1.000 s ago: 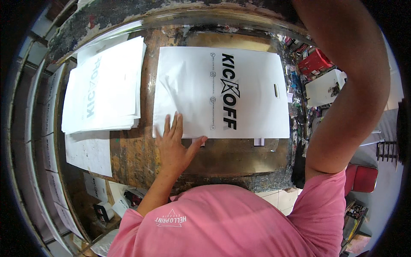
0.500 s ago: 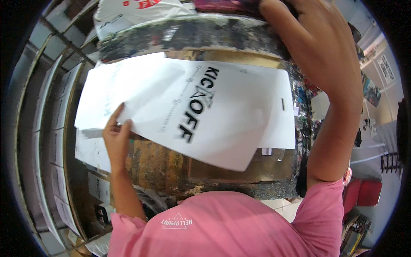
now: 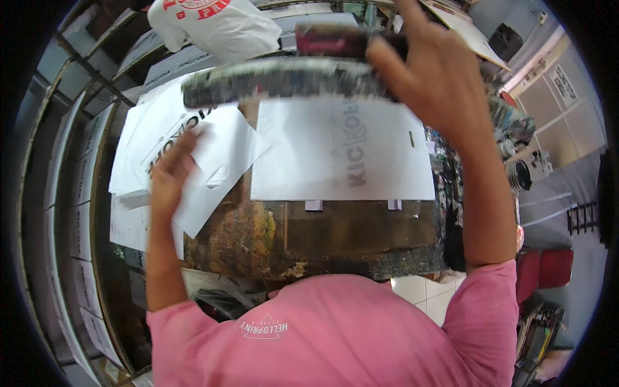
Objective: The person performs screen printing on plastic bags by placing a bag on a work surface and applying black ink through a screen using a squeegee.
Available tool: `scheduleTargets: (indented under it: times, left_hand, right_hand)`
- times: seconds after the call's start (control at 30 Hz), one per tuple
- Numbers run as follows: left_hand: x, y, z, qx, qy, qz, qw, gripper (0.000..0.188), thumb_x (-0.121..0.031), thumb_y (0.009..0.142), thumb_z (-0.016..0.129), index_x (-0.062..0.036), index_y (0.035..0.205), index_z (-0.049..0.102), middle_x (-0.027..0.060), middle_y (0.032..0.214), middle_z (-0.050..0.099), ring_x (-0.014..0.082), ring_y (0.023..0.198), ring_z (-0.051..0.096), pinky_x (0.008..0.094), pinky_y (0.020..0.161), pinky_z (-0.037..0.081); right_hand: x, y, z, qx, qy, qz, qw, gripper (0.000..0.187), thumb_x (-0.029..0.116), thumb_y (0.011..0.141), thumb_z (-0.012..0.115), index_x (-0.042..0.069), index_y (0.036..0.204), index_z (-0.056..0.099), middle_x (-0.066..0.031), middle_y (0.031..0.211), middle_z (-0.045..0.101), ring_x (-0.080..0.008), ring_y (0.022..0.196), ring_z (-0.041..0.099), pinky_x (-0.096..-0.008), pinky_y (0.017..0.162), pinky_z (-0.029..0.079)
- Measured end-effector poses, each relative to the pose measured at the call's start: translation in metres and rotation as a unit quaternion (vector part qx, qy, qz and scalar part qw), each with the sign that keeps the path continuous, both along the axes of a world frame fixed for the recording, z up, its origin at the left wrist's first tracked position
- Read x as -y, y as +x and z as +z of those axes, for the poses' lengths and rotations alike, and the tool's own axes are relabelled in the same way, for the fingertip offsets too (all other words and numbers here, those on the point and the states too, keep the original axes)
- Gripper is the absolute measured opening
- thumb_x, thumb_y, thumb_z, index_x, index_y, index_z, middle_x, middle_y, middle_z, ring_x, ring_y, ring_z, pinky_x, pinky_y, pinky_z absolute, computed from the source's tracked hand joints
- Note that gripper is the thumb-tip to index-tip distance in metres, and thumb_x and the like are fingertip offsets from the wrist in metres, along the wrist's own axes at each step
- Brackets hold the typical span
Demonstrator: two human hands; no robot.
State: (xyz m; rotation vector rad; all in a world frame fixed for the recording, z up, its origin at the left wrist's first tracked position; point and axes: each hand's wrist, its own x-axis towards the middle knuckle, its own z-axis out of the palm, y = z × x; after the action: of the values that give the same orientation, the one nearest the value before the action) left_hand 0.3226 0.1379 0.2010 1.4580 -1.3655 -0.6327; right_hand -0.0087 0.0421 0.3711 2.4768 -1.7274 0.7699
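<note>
The worktop [image 3: 245, 235] is showing a brown, heavily stained surface with a dark, paint-marked near edge. Toward its middle-right, a flat white sheet [image 3: 290, 151] with a small slot at its right end is lying. Two small pale tabs [image 3: 314, 206] are protruding from beneath its near edge. At left, a stack of white sheets [image 3: 129, 164] is resting, a stray paper [image 3: 129, 227] jutting out nearer.
</note>
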Motion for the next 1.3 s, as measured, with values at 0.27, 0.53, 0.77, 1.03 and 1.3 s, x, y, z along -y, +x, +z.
scheduleTargets:
  times: [0.27, 0.53, 0.77, 1.03, 1.3]
  left_hand:
    - [-0.108, -0.139, -0.1, -0.617, 0.185, 0.001, 0.765, 0.124, -0.092, 0.082, 0.038, 0.015, 0.145, 0.027, 0.0329, 0.143, 0.044, 0.0426, 0.133, 0.049, 0.0532, 0.115, 0.04]
    - [-0.108, -0.14, -0.157, -0.589, 0.259, 0.095, 0.759, 0.119, -0.09, 0.087, 0.025, 0.0166, 0.139, 0.032, 0.036, 0.134, 0.049, 0.0443, 0.128, 0.053, 0.0544, 0.11, 0.044]
    - [-0.116, -0.14, -0.164, -0.575, 0.238, 0.075, 0.779, 0.118, -0.091, 0.085, 0.018, 0.012, 0.137, 0.042, 0.0297, 0.13, 0.057, 0.0415, 0.124, 0.058, 0.0558, 0.11, 0.044]
    - [-0.123, -0.138, -0.178, -0.582, 0.177, 0.026, 0.793, 0.119, -0.093, 0.082, 0.025, 0.0059, 0.145, 0.041, 0.0263, 0.136, 0.058, 0.0394, 0.128, 0.057, 0.0589, 0.112, 0.042]
    - [-0.138, -0.12, -0.213, -0.635, 0.098, -0.108, 0.758, 0.114, -0.093, 0.082, 0.026, 0.0021, 0.139, 0.054, 0.0268, 0.137, 0.059, 0.0418, 0.131, 0.055, 0.0586, 0.114, 0.037]
  right_hand:
    - [-0.08, -0.071, -0.204, -0.096, 0.142, 0.204, 0.964, 0.045, 0.032, 0.083, 0.075, 0.008, 0.12, 0.066, -0.0129, 0.108, 0.062, -0.0322, 0.099, 0.057, -0.046, 0.093, 0.043]
    - [-0.067, -0.056, -0.286, -0.056, 0.125, 0.219, 0.966, 0.054, 0.027, 0.074, 0.083, 0.009, 0.121, 0.063, -0.009, 0.103, 0.059, -0.0293, 0.096, 0.059, -0.0406, 0.077, 0.053]
    - [0.103, -0.025, -0.315, -0.078, 0.037, 0.203, 0.975, 0.038, 0.031, 0.081, 0.078, 0.012, 0.11, 0.062, -0.01, 0.101, 0.06, -0.032, 0.097, 0.062, -0.0459, 0.076, 0.055]
    - [0.292, -0.01, -0.294, -0.141, 0.033, 0.24, 0.96, 0.043, 0.052, 0.096, 0.057, 0.011, 0.106, 0.066, -0.0129, 0.098, 0.07, -0.0359, 0.098, 0.067, -0.0499, 0.08, 0.055]
    - [0.26, -0.013, -0.306, -0.126, -0.038, 0.193, 0.972, 0.038, 0.048, 0.094, 0.061, 0.012, 0.103, 0.065, -0.012, 0.094, 0.068, -0.0351, 0.093, 0.067, -0.0499, 0.076, 0.055]
